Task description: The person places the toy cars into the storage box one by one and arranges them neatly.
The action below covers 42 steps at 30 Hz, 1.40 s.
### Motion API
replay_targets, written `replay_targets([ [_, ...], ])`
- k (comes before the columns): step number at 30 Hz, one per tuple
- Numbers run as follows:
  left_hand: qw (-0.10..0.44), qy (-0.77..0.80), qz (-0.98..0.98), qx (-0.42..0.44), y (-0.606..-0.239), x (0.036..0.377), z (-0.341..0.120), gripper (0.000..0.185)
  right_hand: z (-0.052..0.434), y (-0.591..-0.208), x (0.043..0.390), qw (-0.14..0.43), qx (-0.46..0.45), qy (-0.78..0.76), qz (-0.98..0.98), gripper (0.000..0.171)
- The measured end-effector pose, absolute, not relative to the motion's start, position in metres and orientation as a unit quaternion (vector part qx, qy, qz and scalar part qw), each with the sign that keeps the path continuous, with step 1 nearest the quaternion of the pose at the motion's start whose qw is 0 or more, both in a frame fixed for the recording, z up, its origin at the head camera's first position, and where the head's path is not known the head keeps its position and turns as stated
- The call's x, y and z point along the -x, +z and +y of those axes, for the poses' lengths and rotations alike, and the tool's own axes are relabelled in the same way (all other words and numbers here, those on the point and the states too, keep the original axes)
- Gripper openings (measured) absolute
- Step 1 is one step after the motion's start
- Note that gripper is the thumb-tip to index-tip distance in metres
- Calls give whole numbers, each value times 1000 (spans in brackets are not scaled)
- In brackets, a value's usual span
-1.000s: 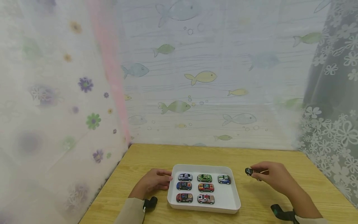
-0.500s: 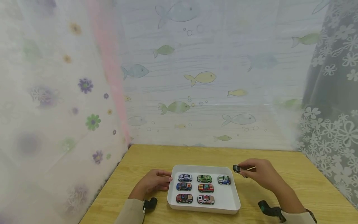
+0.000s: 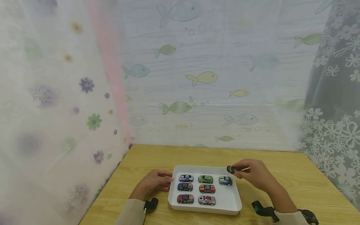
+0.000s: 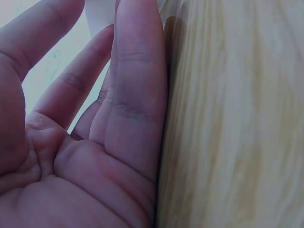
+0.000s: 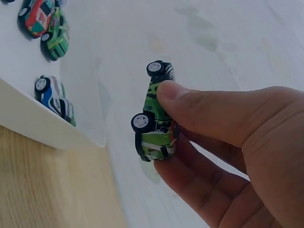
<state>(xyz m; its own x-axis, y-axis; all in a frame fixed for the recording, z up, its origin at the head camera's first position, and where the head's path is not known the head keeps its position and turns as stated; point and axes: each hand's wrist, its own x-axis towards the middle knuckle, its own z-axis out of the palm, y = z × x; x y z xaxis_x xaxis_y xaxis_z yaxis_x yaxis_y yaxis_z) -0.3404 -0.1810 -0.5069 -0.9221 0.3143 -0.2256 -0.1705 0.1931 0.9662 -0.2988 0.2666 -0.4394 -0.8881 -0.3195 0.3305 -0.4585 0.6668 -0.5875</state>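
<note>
- My right hand [image 3: 254, 175] pinches a small green car [image 5: 156, 124] between thumb and fingers, wheels turned sideways in the wrist view.
- From the head view I have the car [image 3: 231, 169] just above the far right corner of the white tray [image 3: 234, 206], not yet set down.
- My left hand [image 3: 153, 184] lies on the table [image 3: 295, 178] against the tray's left wall, fingers straight and together, holding nothing; the wrist view shows the fingers [image 4: 135, 95] flat along the wood.
- Seven cars already sit in the tray, in rows.
- Left column: a white-blue car [image 3: 186, 178] far, a dark blue car [image 3: 185, 187] in the middle, a dark red car [image 3: 185, 198] near.
- Middle column: a green one [image 3: 205, 179] far, a red one [image 3: 207, 188] in the middle, a white-red one [image 3: 207, 200] near.
- Right column: only a blue-white car [image 3: 225, 180] at the far end, just beside the one I hold.
- I judge the filling well along: two spots in the right column look free, middle and near.
- Another dark car [image 3: 308, 215] lies on the table by my right sleeve, near the frame's bottom edge, so at least that one and the held one are left.
</note>
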Motion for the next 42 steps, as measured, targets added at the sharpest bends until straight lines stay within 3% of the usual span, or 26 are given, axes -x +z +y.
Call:
replay_targets([
  [42, 193, 631, 750, -49, -510, 343, -182, 50, 235, -461, 304, 30, -242, 307, -920, 15],
])
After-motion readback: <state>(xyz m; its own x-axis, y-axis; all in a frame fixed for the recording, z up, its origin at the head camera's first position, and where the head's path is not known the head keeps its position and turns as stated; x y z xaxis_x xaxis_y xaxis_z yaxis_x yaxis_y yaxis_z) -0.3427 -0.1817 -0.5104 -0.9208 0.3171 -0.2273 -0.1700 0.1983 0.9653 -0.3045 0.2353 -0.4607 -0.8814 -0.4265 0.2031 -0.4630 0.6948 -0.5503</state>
